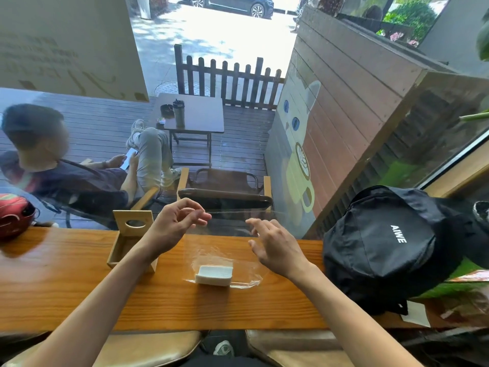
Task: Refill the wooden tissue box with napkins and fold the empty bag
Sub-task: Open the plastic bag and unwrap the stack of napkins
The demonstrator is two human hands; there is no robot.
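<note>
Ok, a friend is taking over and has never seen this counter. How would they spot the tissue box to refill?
Look along the long wooden counter by the window. Left of the white napkin stack, under the left hand, stands the wooden tissue box. It is the only pale wood thing there, open, with its lid, cut by an oval hole, standing upright behind it.

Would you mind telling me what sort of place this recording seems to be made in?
Most likely a café, at a window counter. The wooden counter faces glass onto a deck with a small table and chairs, a wall outside bears a painted cat with a latte cup, and a wooden tissue box stands open.
</note>
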